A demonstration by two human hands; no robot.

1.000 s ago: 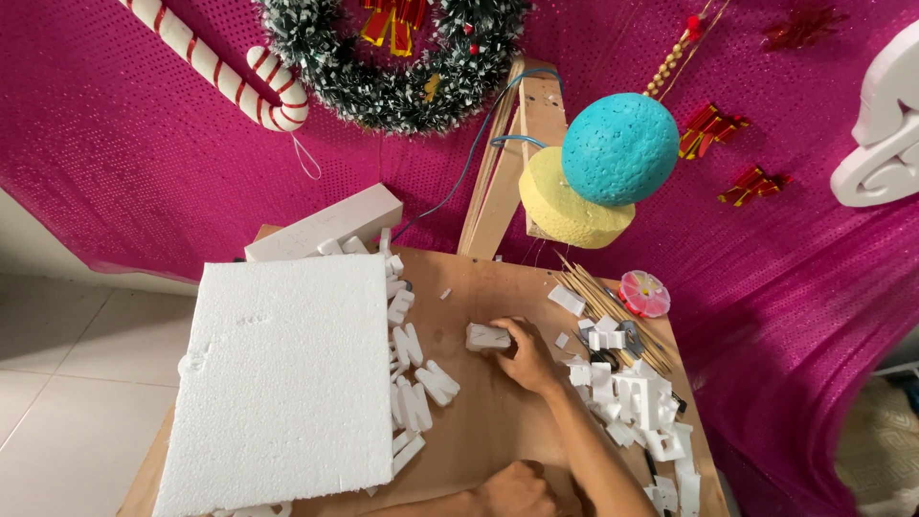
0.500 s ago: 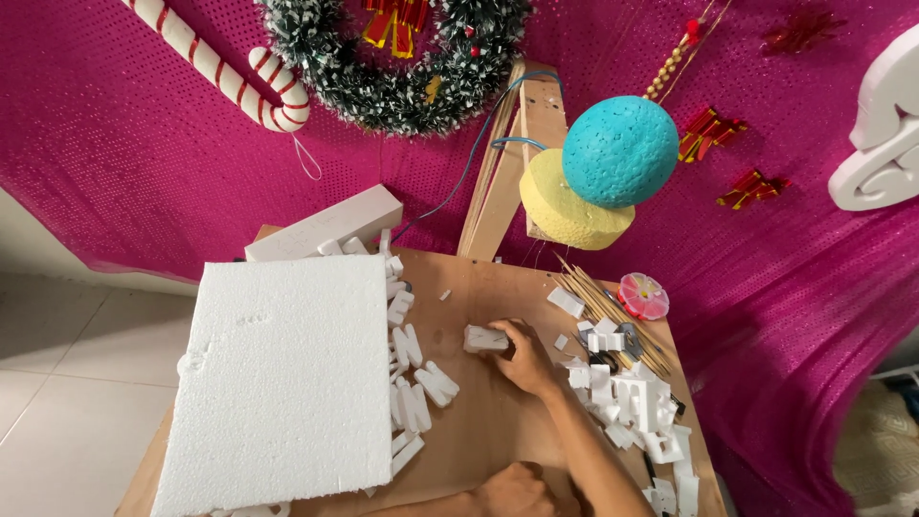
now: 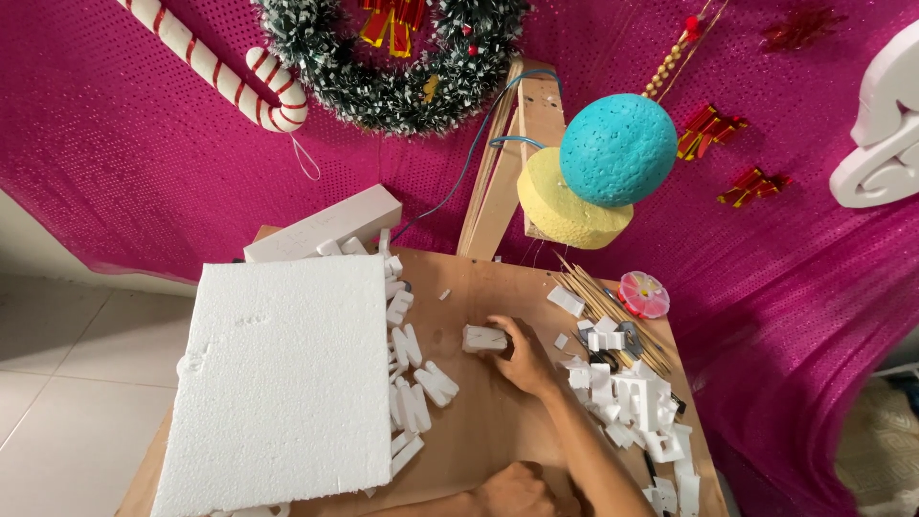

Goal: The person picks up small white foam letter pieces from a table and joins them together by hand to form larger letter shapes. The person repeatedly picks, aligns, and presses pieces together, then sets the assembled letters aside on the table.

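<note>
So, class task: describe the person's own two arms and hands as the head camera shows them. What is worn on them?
Both are bare. The right hand and its forearm show no sleeve, glove, watch or ring that I can make out. The left hand sits at the bottom edge, also bare, with only a short stretch of uncovered wrist in view. Fingers are partly hidden, so small rings cannot be ruled out.

- A foam sheet (image 3: 278,383) lies on the left of the bench (image 3: 488,431).
- Cut foam pieces (image 3: 412,378) lie along the sheet's right edge.
- A small foam block (image 3: 484,338) sits mid-bench.
- Another heap of foam pieces (image 3: 632,397) lies right, with skewers (image 3: 613,316) behind it.
</note>
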